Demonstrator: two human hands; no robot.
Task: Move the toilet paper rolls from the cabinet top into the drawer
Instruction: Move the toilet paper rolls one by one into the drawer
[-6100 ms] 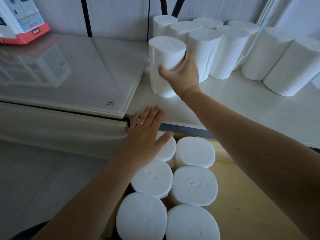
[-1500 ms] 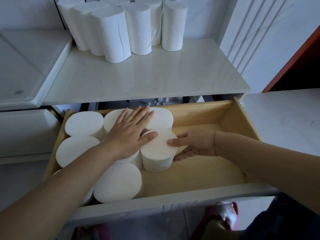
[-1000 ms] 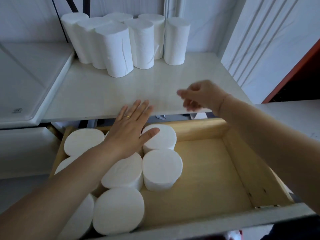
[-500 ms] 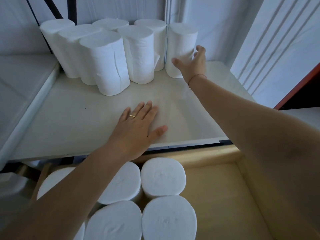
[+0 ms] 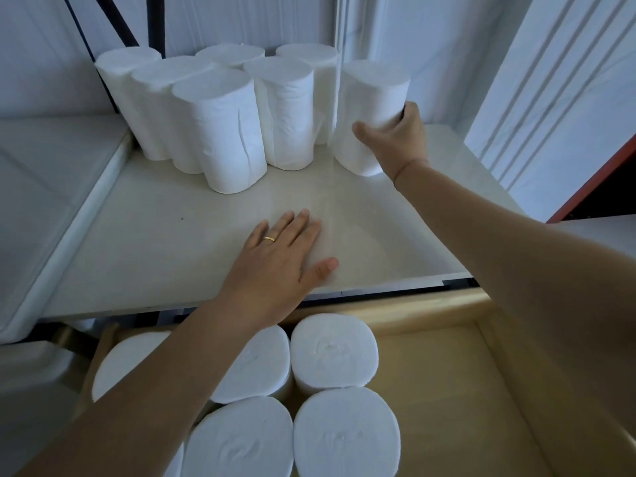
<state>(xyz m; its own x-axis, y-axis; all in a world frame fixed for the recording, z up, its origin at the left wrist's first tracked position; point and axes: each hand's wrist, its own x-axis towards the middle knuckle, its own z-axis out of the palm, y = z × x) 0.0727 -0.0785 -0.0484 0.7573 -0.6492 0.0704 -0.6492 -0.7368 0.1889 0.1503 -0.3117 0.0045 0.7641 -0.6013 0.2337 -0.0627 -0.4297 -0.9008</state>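
Observation:
Several white toilet paper rolls (image 5: pixel 220 129) stand upright at the back of the white cabinet top (image 5: pixel 165 242). My right hand (image 5: pixel 399 139) grips the rightmost roll (image 5: pixel 370 98), which still stands on the top, slightly tilted. My left hand (image 5: pixel 278 266) lies flat and open on the front of the cabinet top, a ring on one finger. Below, the open wooden drawer (image 5: pixel 457 383) holds several upright rolls (image 5: pixel 332 352) packed on its left side; my left forearm covers part of them.
A lower white surface (image 5: pixel 44 187) adjoins the cabinet on the left. White panelled walls close in behind and to the right (image 5: pixel 550 98). The drawer's right half shows bare wood. A red-edged dark opening (image 5: pixel 605 187) is at the far right.
My right hand went from the drawer up to the cabinet top and closed around the rightmost roll. My left hand lifted off the drawer's rolls and settled flat on the top's front.

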